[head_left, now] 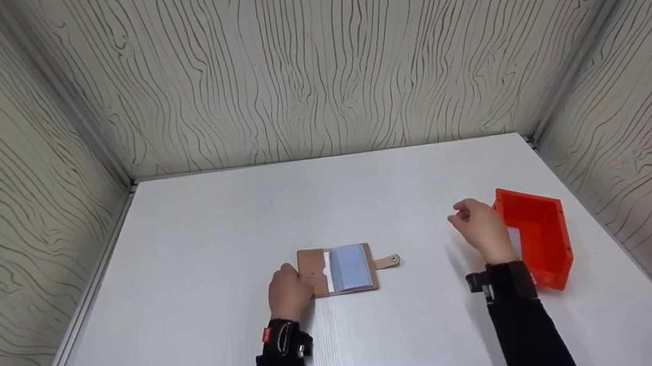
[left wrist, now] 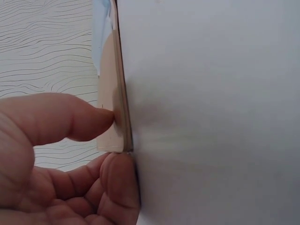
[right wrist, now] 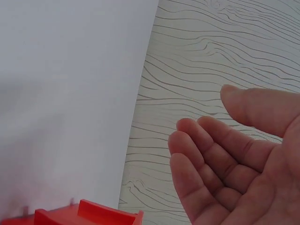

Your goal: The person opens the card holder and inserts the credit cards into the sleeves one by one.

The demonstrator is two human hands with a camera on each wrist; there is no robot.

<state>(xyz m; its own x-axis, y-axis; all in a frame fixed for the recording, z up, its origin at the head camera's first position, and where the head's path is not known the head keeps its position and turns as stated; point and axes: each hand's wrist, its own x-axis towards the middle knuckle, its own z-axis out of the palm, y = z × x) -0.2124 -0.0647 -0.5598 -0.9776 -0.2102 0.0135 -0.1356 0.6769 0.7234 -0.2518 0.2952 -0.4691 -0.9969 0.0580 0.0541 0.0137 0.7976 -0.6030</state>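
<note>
A brown card holder (head_left: 312,265) lies spread open on the white table, with clear bluish sleeves (head_left: 353,267) in its middle and a snap strap (head_left: 388,261) out to the right. My left hand (head_left: 289,293) holds its left end: in the left wrist view the thumb (left wrist: 93,123) lies on the cover and the curled fingers (left wrist: 121,180) sit at its edge. Off to the right, my right hand (head_left: 481,230) hovers in the air beside a red bin (head_left: 538,238). Its fingers (right wrist: 197,164) are loosely bent, thumb apart from them, and nothing is held.
The red bin stands near the table's right side, and a pale card-like piece (head_left: 515,241) shows at its left wall, partly behind the right hand. Wood-patterned panels (head_left: 312,62) enclose the table (head_left: 201,222) at the back and both sides.
</note>
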